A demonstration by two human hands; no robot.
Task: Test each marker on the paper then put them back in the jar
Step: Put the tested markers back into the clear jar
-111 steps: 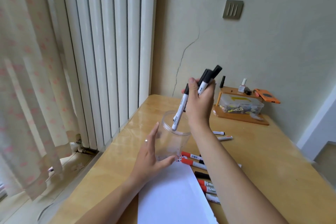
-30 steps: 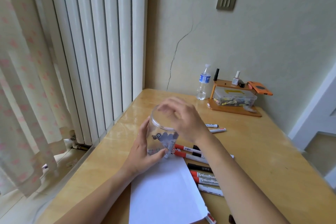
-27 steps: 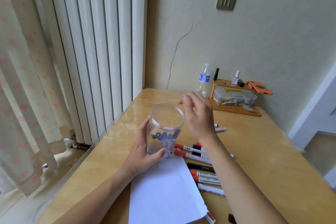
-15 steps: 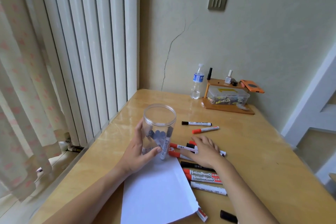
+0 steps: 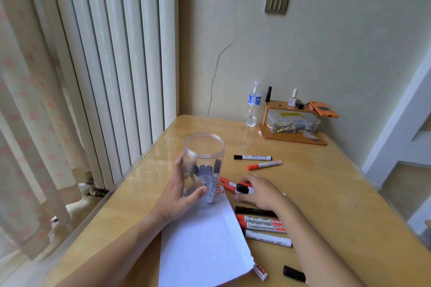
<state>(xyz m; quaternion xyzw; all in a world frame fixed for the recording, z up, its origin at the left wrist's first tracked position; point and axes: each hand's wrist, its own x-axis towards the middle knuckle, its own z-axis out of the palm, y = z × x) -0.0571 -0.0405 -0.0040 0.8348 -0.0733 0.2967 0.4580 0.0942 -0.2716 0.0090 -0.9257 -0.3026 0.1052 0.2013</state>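
Left hand [image 5: 180,190] wraps clear jar [image 5: 204,158], thumb on near wall, fingers behind; jar upright on wooden table [image 5: 326,193], at far corner of white paper [image 5: 200,244]. Several black-capped markers [image 5: 213,182] stand inside jar. Right hand [image 5: 261,191] lies palm down over loose markers beside jar, fingers curled on black-capped marker [image 5: 243,189]; grip only partly visible. Red-capped markers [image 5: 263,222] lie side by side right of paper. Two further markers [image 5: 256,161] lie apart, farther back.
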